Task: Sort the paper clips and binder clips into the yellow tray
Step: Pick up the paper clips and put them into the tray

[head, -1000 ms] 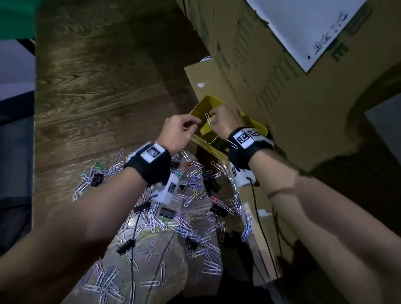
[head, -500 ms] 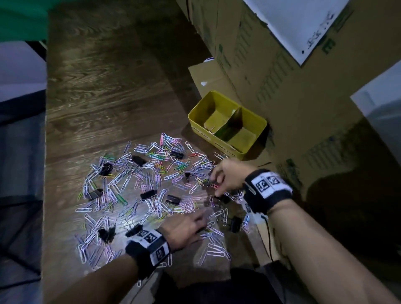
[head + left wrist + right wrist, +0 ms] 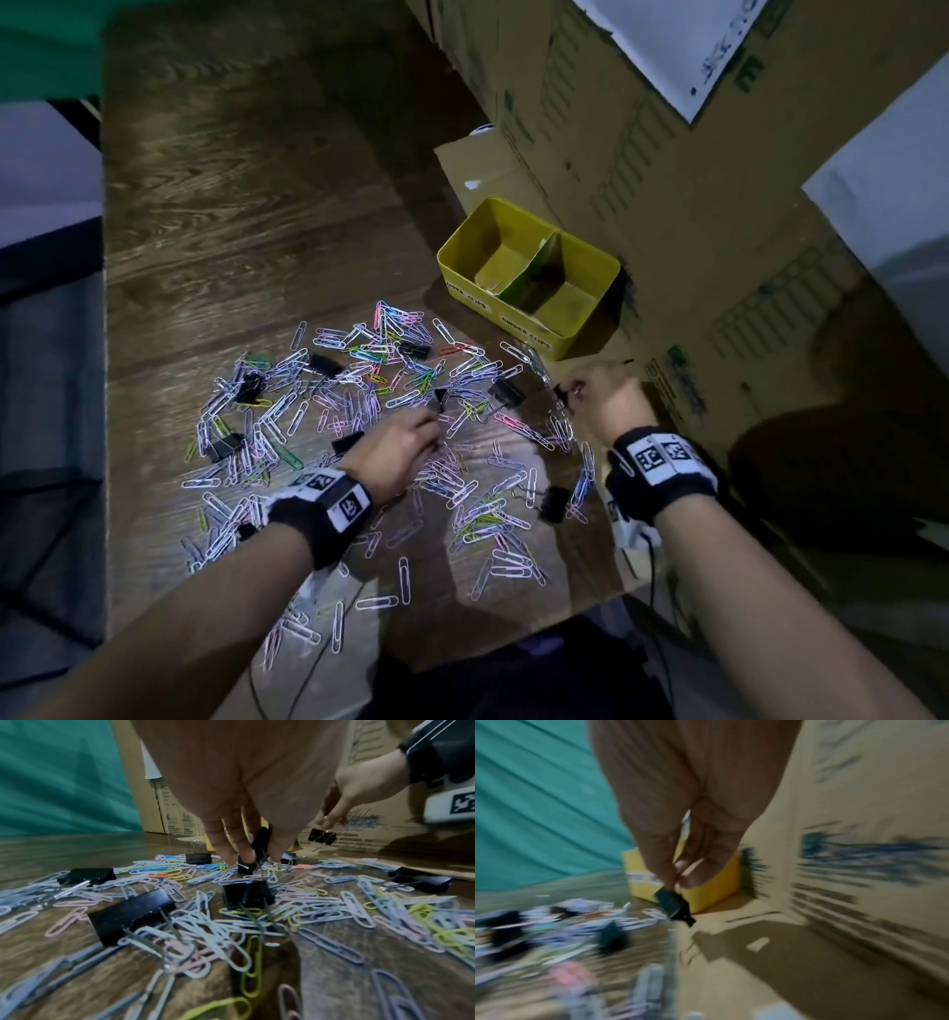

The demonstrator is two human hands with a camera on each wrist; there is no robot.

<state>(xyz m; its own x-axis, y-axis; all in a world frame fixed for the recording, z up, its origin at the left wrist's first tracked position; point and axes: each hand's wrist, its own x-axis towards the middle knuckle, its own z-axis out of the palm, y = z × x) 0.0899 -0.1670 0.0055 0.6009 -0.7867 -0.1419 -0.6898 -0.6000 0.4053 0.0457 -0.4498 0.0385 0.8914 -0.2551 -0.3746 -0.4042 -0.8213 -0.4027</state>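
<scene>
A yellow tray [image 3: 518, 321] with a cardboard divider stands at the back right of the wooden table; both compartments look bare. Many coloured paper clips [image 3: 359, 411] and several black binder clips [image 3: 321, 364] lie scattered in front of it. My left hand [image 3: 434, 419] reaches into the middle of the pile, and its fingertips [image 3: 244, 855] pinch a black binder clip [image 3: 260, 841] just above the table. My right hand [image 3: 575, 390] holds another black binder clip [image 3: 672, 904] by its wire handle, lifted off the table near the tray's front right corner [image 3: 706, 888].
Tall cardboard boxes [image 3: 667, 231] stand close behind and to the right of the tray. A flat cardboard flap [image 3: 482, 169] lies under the tray's far side. The table's left edge [image 3: 105, 360] drops off to a dark floor. A green cloth [image 3: 64, 780] hangs at the back.
Both hands left the tray and came down to the pile. The left hand then reached forward and pinched a binder clip; the right hand moved right and lifted one.
</scene>
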